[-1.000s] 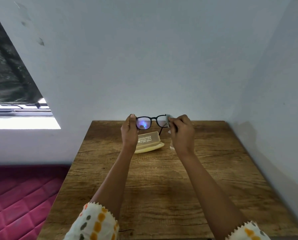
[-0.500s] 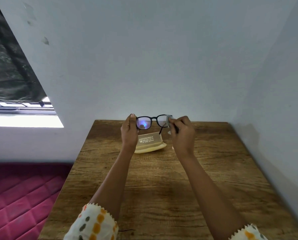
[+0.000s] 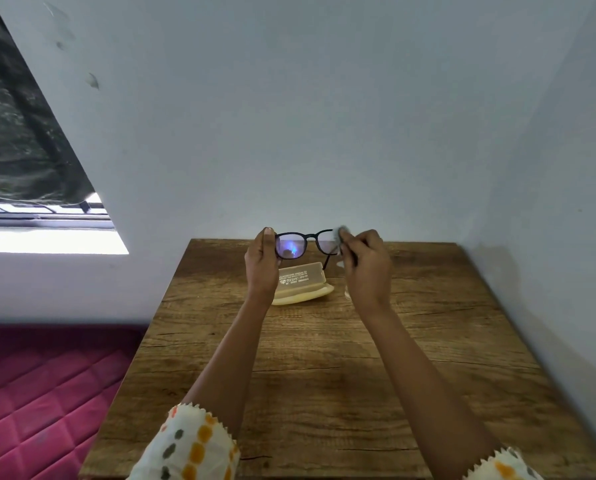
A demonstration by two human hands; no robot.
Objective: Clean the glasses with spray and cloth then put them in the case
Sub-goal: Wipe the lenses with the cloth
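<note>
Aloft, left hand (image 3: 262,266) grips glasses (image 3: 307,237), partly hiding the case (image 3: 301,282) behind; right hand (image 3: 367,268) pinches cloth (image 3: 339,237) on a lens.

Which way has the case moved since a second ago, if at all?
No. The case sits at the same spot off the table's far edge.

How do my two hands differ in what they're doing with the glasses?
The left hand grips one end of the glasses bare; the right hand pinches a grey cloth on the other lens. The left hand's fingers stand upright; the right hand's curl. Both are raised over the table.
</note>
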